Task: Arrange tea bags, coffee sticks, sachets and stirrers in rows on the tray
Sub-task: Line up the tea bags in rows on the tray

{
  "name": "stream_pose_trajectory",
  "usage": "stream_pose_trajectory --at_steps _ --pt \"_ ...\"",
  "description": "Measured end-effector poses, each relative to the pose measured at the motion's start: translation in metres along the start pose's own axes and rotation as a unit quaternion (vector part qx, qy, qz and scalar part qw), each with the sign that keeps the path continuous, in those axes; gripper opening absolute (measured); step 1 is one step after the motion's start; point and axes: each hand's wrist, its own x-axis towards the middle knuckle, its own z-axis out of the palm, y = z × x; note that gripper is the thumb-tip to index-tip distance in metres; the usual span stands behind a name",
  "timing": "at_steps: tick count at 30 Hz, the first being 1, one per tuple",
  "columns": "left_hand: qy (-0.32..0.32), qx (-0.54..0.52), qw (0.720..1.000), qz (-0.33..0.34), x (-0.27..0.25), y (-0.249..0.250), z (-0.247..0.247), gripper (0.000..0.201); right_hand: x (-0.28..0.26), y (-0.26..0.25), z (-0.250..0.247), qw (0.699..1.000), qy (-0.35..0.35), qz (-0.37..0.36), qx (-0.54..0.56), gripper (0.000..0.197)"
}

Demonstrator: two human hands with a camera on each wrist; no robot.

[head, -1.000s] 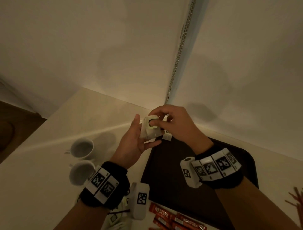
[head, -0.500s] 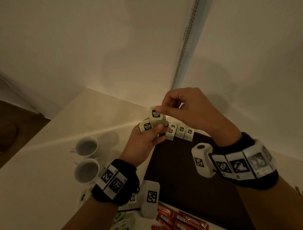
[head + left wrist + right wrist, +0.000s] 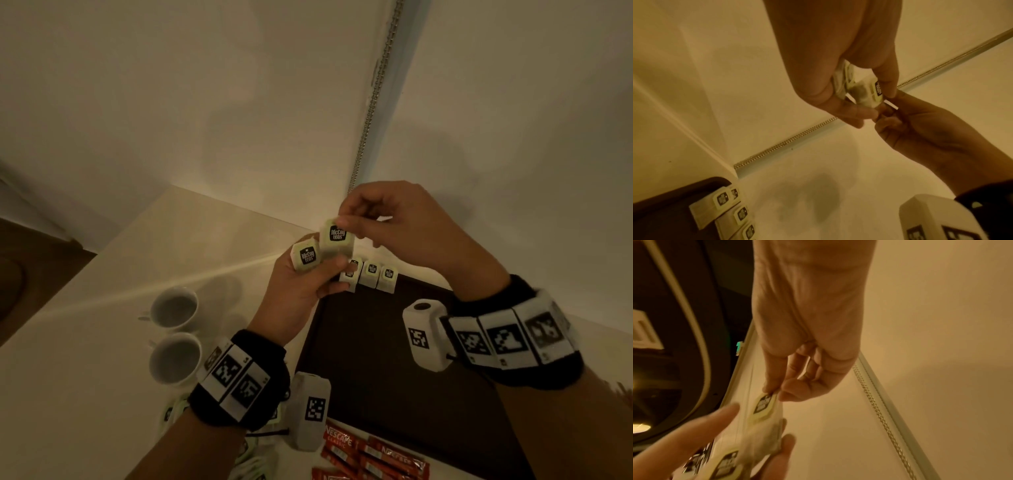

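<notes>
My left hand (image 3: 301, 284) holds a small stack of pale tea bags (image 3: 306, 256) above the far left corner of the dark tray (image 3: 387, 363). My right hand (image 3: 394, 222) pinches the top edge of one tea bag (image 3: 337, 238) that is still between the left thumb and fingers. The left wrist view shows the same pinched tea bag (image 3: 869, 92), and the right wrist view shows it (image 3: 764, 404) under the right fingertips. Three tea bags (image 3: 371, 274) lie in a row along the tray's far edge. Red coffee sticks (image 3: 370, 455) lie near the tray's front edge.
Two white cups (image 3: 174, 329) stand on the counter left of the tray. Green-white sachets (image 3: 171, 411) lie partly hidden under my left wrist. Walls meet in a corner just behind the tray, with a bead chain (image 3: 373, 102) hanging there.
The right hand has lifted one tea bag up out of the left hand's stack, uncovering the row of tea bags on the tray. Over the last half second little moved.
</notes>
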Motion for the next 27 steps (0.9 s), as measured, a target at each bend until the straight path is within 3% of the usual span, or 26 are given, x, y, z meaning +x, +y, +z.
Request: stream_pose_trajectory --at_steps 5,13,20,24,27 --pt "0.031 -0.003 0.999 0.026 -0.001 0.003 0.007 0.019 -0.006 -0.002 0.005 0.997 0.027 0.003 0.073 0.006" --pt "0.001 -0.028 1.000 0.007 -0.007 -0.001 0.013 0.020 -0.011 -0.008 0.009 0.995 0.076 0.001 0.067 0.003" --pt "0.017 -0.036 0.999 -0.008 -0.007 -0.006 0.004 0.018 -0.014 0.001 0.006 0.993 0.045 0.008 0.106 0.002" --pt "0.070 -0.056 0.995 -0.051 -0.003 -0.006 -0.011 0.032 -0.017 0.033 0.002 0.987 0.072 0.043 0.137 0.004" --pt "0.104 -0.073 0.990 -0.057 0.002 -0.005 -0.024 0.036 -0.017 0.083 0.009 0.985 0.053 0.120 0.111 0.011"
